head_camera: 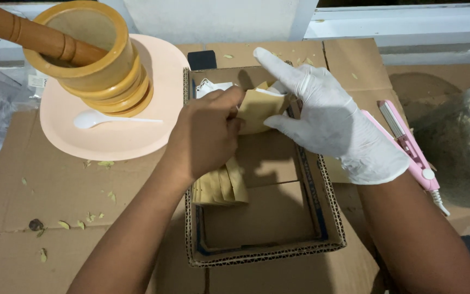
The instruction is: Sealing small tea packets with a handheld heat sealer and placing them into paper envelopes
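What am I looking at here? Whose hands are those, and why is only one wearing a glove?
There is only one picture, taken by a camera worn on a person's head, looking down. So the two hands are that person's own. The left hand is bare. The right hand wears a white glove; the picture does not tell why. Together they hold a small tan paper bag over an open cardboard box. More tan bags lean inside the box. Everything sits on flattened cardboard dotted with dry leaf bits. On the left, a pink plate carries a wooden mortar with a pestle and a white spoon. On the right lies a pink plug-in tool beside a clear bag of dried leaves.
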